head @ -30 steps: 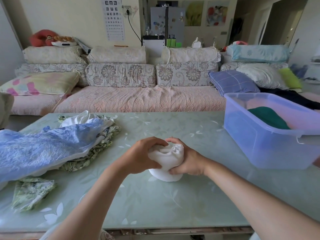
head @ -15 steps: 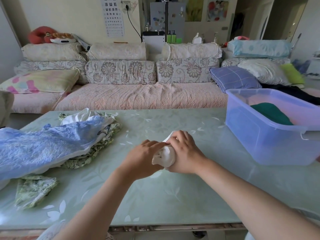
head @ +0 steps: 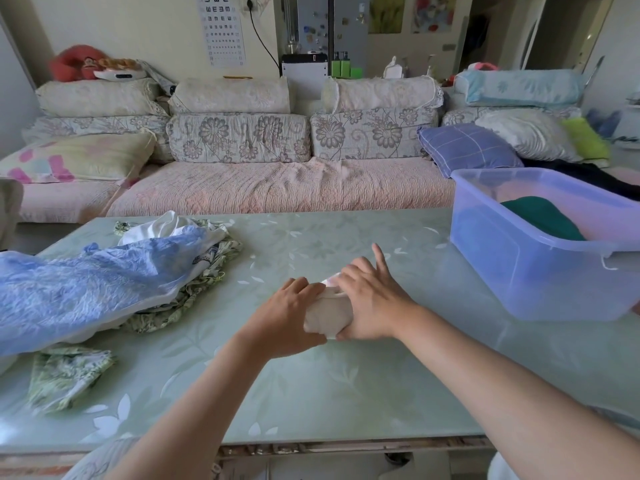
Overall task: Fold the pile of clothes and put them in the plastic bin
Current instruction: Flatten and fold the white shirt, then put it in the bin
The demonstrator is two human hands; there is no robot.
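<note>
The plastic bin (head: 502,268) holds a single dark green garment (head: 542,216).

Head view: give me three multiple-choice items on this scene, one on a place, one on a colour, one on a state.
1. Where on the table does the plastic bin stand?
A. its right end
B. its left end
C. its centre

2. What colour is the garment in the bin?
A. red
B. dark green
C. yellow

3. What are the left hand and right hand doing?
A. lying flat on the table
B. gripping the white cloth
C. lifting the bin

Answers:
1 A: the bin sits at the table's right end.
2 B: dark green fabric shows inside it.
3 B: the cloth is bunched between both hands.
</note>
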